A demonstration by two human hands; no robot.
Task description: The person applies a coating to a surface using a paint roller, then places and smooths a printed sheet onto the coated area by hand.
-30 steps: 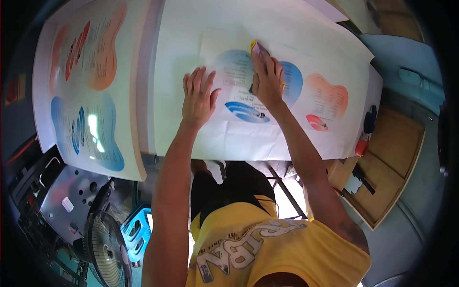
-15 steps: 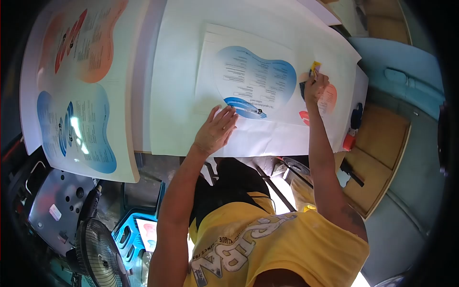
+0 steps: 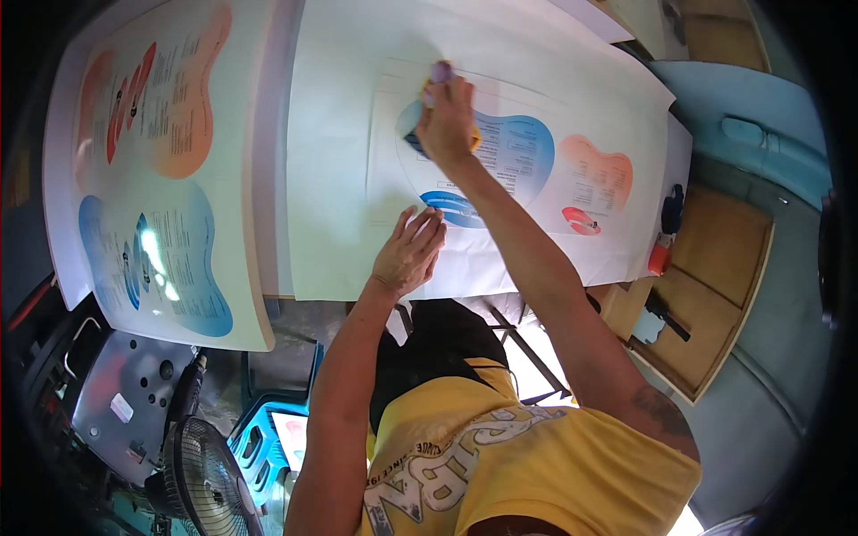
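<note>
My right hand (image 3: 447, 121) is closed around a small flat squeegee-like pad (image 3: 415, 141), dark blue along one edge with yellow and purple parts. The pad rests over the upper left of the blue printed shape (image 3: 523, 147), partly covering it. My left hand (image 3: 413, 248) lies flat with fingers stretched out at the sheet's lower edge, fingertips by the small blue oval print (image 3: 454, 211). Under both hands is a printed sheet (image 3: 382, 156) on a large white sheet (image 3: 331, 179). The orange printed shape (image 3: 603, 170) is right of the blue one.
At left stands a board (image 3: 241, 268) with orange and blue prints. A dark-and-red object (image 3: 660, 259) sits at the table's right edge, beside a wooden drawer (image 3: 715, 277). Below left are a fan (image 3: 210, 482) and a blue plastic stool (image 3: 261, 442).
My right hand has moved left with the pad, from the orange shape to the upper left of the blue one. My left hand stays nearly in place. The whole view has shifted slightly.
</note>
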